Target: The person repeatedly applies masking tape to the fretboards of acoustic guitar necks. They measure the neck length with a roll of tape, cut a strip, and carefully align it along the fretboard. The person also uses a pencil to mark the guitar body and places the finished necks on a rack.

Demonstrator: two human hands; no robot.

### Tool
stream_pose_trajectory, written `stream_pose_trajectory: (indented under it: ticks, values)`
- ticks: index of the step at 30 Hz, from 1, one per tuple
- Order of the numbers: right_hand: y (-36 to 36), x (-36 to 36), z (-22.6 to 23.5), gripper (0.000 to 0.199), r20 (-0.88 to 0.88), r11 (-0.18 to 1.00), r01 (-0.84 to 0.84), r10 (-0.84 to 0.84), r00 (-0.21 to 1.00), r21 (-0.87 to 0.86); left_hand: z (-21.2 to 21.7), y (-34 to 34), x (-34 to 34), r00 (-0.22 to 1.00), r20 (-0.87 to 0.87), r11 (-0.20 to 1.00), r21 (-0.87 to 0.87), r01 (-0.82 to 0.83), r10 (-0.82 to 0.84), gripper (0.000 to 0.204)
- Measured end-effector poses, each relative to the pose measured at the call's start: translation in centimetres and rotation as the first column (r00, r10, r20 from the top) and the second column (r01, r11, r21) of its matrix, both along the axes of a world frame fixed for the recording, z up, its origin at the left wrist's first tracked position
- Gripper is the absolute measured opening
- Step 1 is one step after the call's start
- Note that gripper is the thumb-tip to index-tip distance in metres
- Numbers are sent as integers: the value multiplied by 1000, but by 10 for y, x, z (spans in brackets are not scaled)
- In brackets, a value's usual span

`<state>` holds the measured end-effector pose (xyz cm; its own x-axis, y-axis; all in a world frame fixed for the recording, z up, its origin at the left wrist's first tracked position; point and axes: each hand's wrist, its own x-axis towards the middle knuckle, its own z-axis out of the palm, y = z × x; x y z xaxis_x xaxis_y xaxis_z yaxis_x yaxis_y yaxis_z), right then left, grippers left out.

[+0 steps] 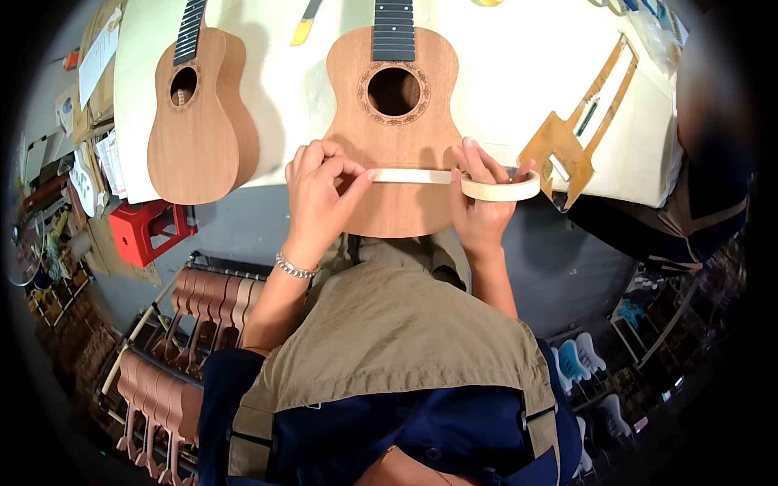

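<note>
A brown wooden ukulele lies face up in front of me, its lower end near my apron and its dark fretboard pointing away. Across the body below the sound hole runs a pale strip of masking tape. My left hand pinches the strip's left end between thumb and fingertips. In my right hand is the roll of masking tape, its ring hooked over the fingers, with the strip stretching from it to the left hand.
A second ukulele lies to the left on the white table. A flat wooden template lies at the right. Below the table's edge stand a red stool and racks of instrument necks. A yellow-ended tool lies farther back.
</note>
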<state>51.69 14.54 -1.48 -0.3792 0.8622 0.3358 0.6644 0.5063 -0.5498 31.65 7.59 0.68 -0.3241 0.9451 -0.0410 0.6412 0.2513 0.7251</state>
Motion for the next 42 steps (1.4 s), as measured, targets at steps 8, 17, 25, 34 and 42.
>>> stream_pose_trajectory:
  ticks: [8, 17, 25, 34, 42]
  values:
    - [4, -9, -6, 41, 104, 994, -15, 4, 995, 105, -14, 3, -2, 995, -96, 999, 29, -18, 21, 15]
    - [2, -9, -14, 36, 164, 992, -18, -3, 986, 125, -5, -1, 3, 969, 13, 969, -20, -245, 245, 27]
    - [1, -10, -19, 30, 139, 994, 2, -17, 990, 107, -6, -38, 6, 765, -635, 980, -198, -24, -110, 45]
    - [6, -10, -15, 26, 62, 997, -10, 5, 998, 82, -101, 152, -132, 764, -609, 965, 8, -263, 214, 30]
    - [7, -5, -20, 22, 40, 993, 32, -37, 999, 115, -9, 126, -111, 938, 285, 980, -35, -197, 199, 36]
